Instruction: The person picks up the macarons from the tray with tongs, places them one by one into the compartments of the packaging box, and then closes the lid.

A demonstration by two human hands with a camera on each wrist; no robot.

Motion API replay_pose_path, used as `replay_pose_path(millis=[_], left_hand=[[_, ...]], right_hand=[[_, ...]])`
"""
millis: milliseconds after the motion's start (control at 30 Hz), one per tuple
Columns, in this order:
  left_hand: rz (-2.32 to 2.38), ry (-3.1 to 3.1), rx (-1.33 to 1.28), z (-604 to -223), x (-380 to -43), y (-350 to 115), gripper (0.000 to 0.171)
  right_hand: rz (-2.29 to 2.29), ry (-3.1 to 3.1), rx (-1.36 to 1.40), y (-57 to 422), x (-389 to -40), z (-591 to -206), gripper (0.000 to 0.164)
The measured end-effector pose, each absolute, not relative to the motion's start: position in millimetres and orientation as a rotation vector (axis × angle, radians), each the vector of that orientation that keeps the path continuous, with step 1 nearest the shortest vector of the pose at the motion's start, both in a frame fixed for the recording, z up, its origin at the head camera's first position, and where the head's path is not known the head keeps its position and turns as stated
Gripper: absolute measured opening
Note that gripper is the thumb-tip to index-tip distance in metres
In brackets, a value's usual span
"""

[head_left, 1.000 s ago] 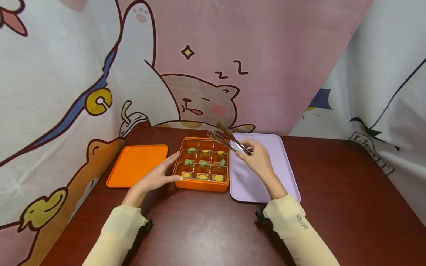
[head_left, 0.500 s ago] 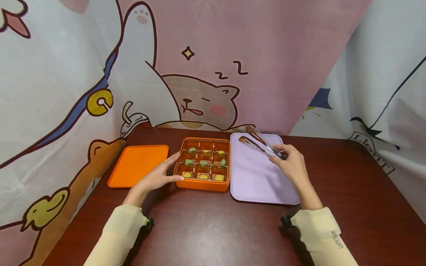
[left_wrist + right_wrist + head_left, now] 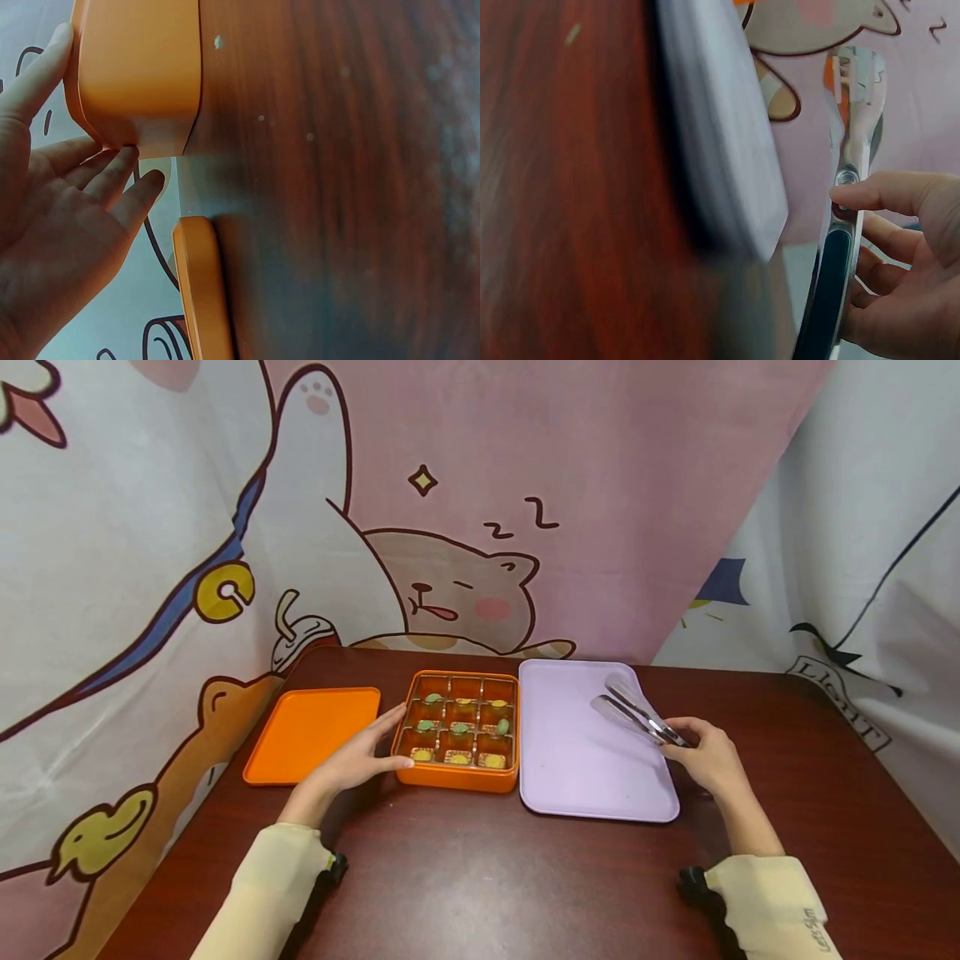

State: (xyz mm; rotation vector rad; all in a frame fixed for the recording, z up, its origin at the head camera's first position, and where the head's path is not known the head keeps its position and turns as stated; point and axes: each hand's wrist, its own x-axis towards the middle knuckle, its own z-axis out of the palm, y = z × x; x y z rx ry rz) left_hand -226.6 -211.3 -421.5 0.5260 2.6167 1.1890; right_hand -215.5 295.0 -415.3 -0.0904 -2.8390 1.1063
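Observation:
In the head view, my left hand rests on the left side of an orange divided box. Its thumb lies at the near rim; in the left wrist view the loosely extended fingers touch the box's side. Small green pieces and yellow pieces sit in the compartments. With thumb and fingers my right hand grips metal tongs over the right part of a lilac tray. Nothing is between the spread tong ends. Dark grips line the tongs' handles in the right wrist view.
A flat orange lid lies left of the box on the dark wood table. The lilac tray stands right beside the box. A curtain with cartoon prints closes off the back and sides.
My right hand has carried the tongs rightward and a little nearer, from above the box to the tray's right side. The left hand and box have stayed in place.

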Motion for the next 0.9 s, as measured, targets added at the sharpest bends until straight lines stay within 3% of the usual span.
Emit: replay_pose_path(millis=[433, 600, 900], left_hand=[[1.172, 2.633, 0.530, -422, -228, -210, 0.091], [1.190, 2.640, 0.528, -422, -227, -212, 0.091], [1.190, 2.633, 0.530, -418, -227, -212, 0.093]], right_hand=[[1.151, -2.950, -0.084, 322, -210, -431, 0.043], [1.243, -2.872, 0.024, 325, -211, -428, 0.047], [1.486, -2.569, -0.056, 311, -195, -405, 0.043]])
